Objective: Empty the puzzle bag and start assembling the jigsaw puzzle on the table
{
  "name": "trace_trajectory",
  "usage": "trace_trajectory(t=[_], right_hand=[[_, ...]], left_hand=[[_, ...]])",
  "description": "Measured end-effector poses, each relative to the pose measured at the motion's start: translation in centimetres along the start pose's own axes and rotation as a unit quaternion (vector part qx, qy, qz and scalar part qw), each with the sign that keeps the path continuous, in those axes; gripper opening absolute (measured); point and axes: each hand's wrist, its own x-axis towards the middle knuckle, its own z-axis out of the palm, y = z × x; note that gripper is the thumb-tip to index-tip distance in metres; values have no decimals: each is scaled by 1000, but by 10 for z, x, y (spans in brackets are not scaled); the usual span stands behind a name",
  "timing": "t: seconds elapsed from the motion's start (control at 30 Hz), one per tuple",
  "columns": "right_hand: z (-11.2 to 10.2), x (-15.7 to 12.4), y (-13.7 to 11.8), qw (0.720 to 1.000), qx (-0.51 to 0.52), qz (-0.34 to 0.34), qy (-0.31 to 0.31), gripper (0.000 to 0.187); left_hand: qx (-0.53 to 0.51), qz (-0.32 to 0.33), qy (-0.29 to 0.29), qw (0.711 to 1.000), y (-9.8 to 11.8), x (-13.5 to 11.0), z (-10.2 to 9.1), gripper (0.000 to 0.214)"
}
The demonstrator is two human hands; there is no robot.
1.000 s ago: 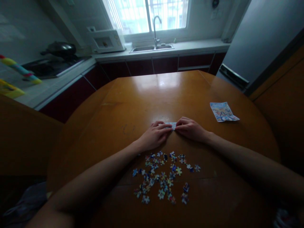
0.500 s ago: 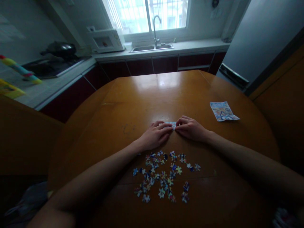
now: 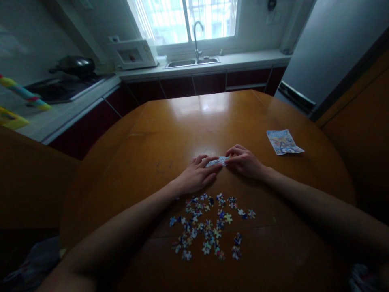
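A small joined strip of pale blue jigsaw puzzle (image 3: 219,161) lies on the wooden table between my hands, partly covered by fingers. My left hand (image 3: 199,173) rests over its left part, fingers apart and lying flat on it. At the strip's right end, the fingers of my right hand (image 3: 244,162) are pinched together on a puzzle piece, which is mostly hidden. Closer to me lies a loose scatter of jigsaw pieces (image 3: 208,225), blue, white, yellow and dark, several of them overlapping or close together.
A creased sheet with a colourful picture (image 3: 284,142) lies on the table (image 3: 170,129) to the right. Beyond the table are a counter with a sink (image 3: 194,63), a microwave (image 3: 135,54) and a stove with a wok (image 3: 75,65). A fridge (image 3: 328,52) stands at the right.
My left fingers have spread and shifted, and my right hand has lifted slightly away, so more of the puzzle strip shows between them. The view has shifted slightly; the loose pieces lie unchanged.
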Motion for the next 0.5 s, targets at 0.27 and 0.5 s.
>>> trace_trajectory(t=[0.27,0.5], right_hand=[[1,1,-2,1000,-16,-4,-5,23],[-1,-2,2,998,-5,19,58,19]], left_hand=[[-3,-8,-2,1000,0,0,2,44],[-1,-4,-5,1000,-1,1,2,44]])
